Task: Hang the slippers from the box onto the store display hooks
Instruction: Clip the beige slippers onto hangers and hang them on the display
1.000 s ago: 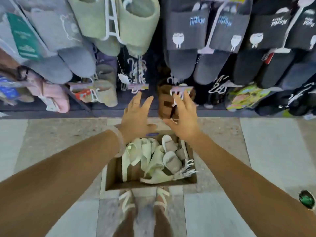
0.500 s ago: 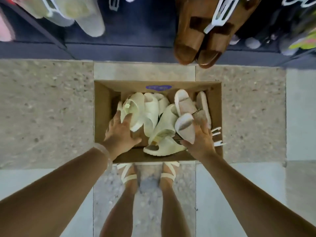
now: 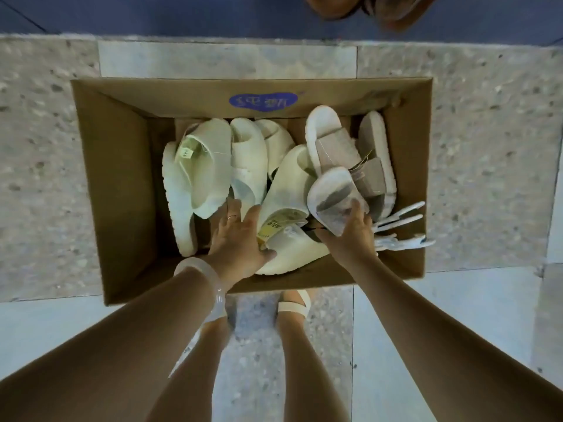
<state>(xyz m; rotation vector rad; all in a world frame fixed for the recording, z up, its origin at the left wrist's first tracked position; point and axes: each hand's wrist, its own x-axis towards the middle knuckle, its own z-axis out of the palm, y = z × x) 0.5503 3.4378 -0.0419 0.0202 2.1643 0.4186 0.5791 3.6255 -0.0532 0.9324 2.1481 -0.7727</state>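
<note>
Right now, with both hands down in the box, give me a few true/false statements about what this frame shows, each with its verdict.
1. Both hands are inside the cardboard box. True.
2. The right hand has its grip on a taupe slipper. True.
3. The left hand holds a white hanger. False: it lies among the cream slippers; the white hangers lie at the box's right side.
4. The box sits on a shelf. False: it sits on the tiled floor.
5. A purple sticker marks the box's far wall. True.
</note>
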